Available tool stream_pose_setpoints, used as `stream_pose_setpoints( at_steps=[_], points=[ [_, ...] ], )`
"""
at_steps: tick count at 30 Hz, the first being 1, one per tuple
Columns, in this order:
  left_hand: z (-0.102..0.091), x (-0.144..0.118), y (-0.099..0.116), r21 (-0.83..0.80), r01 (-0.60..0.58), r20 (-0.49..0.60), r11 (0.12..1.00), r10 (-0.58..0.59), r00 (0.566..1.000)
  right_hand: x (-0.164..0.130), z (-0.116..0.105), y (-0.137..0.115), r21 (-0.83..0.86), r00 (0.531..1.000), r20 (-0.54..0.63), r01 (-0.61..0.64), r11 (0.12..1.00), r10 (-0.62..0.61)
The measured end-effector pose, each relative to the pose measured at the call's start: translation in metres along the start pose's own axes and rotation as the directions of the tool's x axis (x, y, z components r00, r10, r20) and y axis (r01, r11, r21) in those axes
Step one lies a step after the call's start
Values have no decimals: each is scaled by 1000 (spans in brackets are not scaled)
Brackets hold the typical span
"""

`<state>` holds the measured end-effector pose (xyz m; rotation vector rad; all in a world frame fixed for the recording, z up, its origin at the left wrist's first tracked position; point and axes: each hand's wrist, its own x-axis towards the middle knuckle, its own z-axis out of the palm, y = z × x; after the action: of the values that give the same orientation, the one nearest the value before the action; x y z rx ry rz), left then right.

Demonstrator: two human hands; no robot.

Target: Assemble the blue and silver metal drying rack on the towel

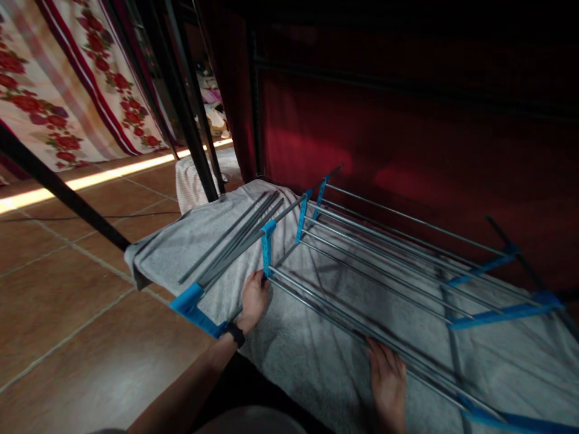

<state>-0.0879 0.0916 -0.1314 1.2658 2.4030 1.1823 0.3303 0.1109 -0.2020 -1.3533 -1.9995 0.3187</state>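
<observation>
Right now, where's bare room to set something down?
Bare tile floor left of the grey towel. A towel strip between left hand and right hand. Crowded: the rack rods and the loose poles.

drying rack (384, 265) on towel (316, 349), curtain (407, 138) behind, floor (67, 301) left

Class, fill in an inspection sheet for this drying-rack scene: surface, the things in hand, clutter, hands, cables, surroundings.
Surface: brown tiled floor.
Things in hand: drying rack with grey rods and blue joints, lying over a grey towel.
Clutter: pale cloth behind the towel; heap of items in the far gap, too blurred to name.
Hands: left hand grips the rack at a blue joint; right hand on the nearest rods, grip unclear.
Cables: thin dark line on the floor.
Surroundings: dark red curtain, floral fabric, black poles.
</observation>
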Motion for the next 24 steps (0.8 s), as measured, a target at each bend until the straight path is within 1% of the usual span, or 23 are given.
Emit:
stream_pose_setpoints(
  at_steps=[4, 7, 12, 19, 24],
  points=[
    [0, 0, 1, 27, 25, -4, 999, -25, 1000, 2, -2, -3, 38, 1000, -13, -24, 999, 24],
    [0, -2, 2, 43, 38, -4, 998, -38, 999, 2, -2, -3, 43, 1000, 5, -24, 999, 24],
    [0, -4, 3, 71, 46, 4, 996, -46, 999, 0, -1, 1, 8, 1000, 10, -2, 1000, 2],
    [1, -3, 5, 101, 55, 7, 993, -56, 998, 1, -1, 6, -26, 998, 48, 48, 998, -47],
    [1, -3, 5, 116, 57, 8, 992, -58, 998, 3, -2, 3, -30, 998, 26, 63, 998, -62]
  ],
)
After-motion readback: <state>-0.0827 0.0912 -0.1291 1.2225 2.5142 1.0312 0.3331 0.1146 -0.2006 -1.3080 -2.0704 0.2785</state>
